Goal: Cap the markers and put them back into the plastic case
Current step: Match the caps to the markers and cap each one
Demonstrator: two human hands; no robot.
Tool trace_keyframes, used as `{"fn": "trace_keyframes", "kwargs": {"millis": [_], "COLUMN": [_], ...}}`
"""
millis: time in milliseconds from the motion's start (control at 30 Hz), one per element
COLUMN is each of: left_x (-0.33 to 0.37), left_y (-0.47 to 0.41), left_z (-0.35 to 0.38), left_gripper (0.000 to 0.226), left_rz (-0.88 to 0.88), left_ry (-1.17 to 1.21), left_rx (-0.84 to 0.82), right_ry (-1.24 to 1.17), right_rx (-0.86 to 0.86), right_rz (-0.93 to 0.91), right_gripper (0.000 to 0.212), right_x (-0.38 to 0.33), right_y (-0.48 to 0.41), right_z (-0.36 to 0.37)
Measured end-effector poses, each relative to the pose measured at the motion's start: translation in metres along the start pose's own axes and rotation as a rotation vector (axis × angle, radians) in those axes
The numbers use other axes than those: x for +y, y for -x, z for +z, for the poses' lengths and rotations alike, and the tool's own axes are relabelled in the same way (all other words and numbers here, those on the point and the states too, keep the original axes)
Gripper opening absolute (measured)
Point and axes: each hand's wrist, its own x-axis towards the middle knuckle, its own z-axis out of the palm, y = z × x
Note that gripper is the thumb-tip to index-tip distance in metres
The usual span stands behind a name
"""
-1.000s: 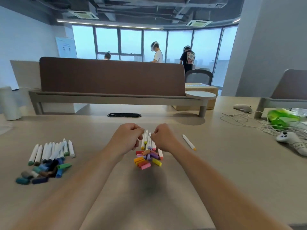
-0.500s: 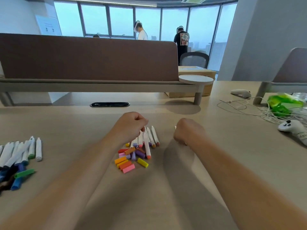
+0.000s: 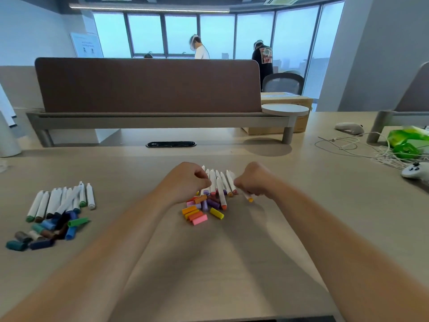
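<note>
Several white uncapped markers (image 3: 220, 184) lie side by side in the middle of the desk, with loose warm-coloured caps (image 3: 199, 211) heaped in front of them. My left hand (image 3: 185, 182) rests curled at the left edge of this row, its fingertips among the markers. To the right of the row my right hand (image 3: 254, 180) grips a white marker with an orange tip (image 3: 248, 197) that pokes out below the fist. A second group of white markers (image 3: 62, 201) with blue, green and dark caps (image 3: 44, 231) lies at the left. No plastic case is in view.
A brown desk divider (image 3: 148, 84) on a grey shelf stands behind the work area, with a cable slot (image 3: 171, 144) in front of it. At the right lie white cables (image 3: 362, 149), a white controller (image 3: 415, 170) and a green packet (image 3: 408, 142). People stand far behind.
My right hand went right to the lone orange-tipped marker, picked it up and came back beside the row. My left hand stayed at the markers. The head camera shifted.
</note>
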Motion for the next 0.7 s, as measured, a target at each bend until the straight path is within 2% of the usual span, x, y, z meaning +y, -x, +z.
{"fn": "trace_keyframes", "kwargs": {"millis": [133, 333, 700], "left_x": [-0.004, -0.008, -0.014], "left_y": [0.001, -0.007, -0.024], "left_z": [-0.002, -0.002, 0.012], "left_gripper": [0.015, 0.012, 0.015], "left_rz": [-0.010, -0.013, 0.021], "left_ry": [-0.039, -0.023, -0.007], "left_rx": [-0.006, 0.036, 0.064], "right_ry": [-0.285, -0.511, -0.564], "right_rx": [0.006, -0.061, 0.023], "right_rz": [-0.084, -0.133, -0.170], "right_gripper": [0.017, 0.021, 0.024], "right_x": [-0.013, -0.023, -0.030], "right_y": [0.002, -0.002, -0.017], "right_z": [0.006, 0.012, 0.027]}}
